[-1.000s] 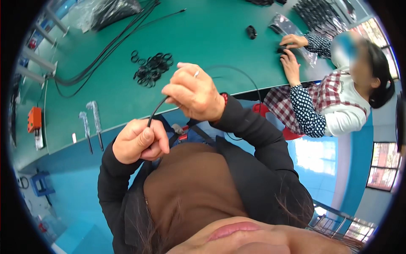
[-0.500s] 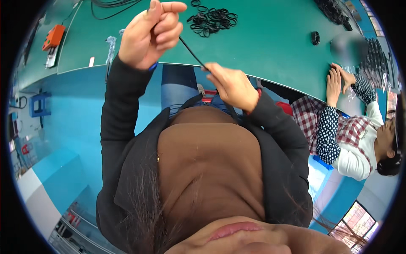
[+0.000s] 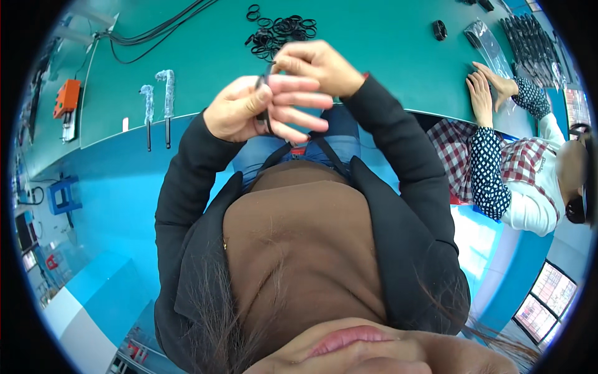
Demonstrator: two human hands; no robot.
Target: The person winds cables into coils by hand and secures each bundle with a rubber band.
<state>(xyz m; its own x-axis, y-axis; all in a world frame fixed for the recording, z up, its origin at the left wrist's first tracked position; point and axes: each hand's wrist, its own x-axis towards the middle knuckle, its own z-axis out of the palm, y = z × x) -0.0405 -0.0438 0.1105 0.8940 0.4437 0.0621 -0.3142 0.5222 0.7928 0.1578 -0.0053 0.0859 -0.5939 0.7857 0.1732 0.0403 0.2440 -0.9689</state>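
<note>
cable (image 3: 268,121), black and looped, lies across the palm of the left hand (image 3: 252,107), over the near edge of the table. that hand's thumb presses on it; the four fingers are stretched and parted. the right hand (image 3: 317,65) meets it from one o'clock, fingers curled, thumb and forefinger almost together beside the loop; blur hides whether they grip.

the table (image 3: 374,37) is smooth and green. clockwise from the hands: at twelve o'clock, a heap of black rings (image 3: 280,37); at two, a black coil (image 3: 440,30); close to three, flat plastic packs (image 3: 529,50) and a co-worker's hands (image 3: 479,100); at nine, two wrapped rods (image 3: 167,93), stems jutting past the edge, with an orange box (image 3: 66,98) farther out; at ten, a bundle of dark cables (image 3: 156,36).

beyond, a blue stool (image 3: 62,194) stands on the glossy blue floor (image 3: 118,206) at eight, and a barred window (image 3: 545,302) shows at four.
</note>
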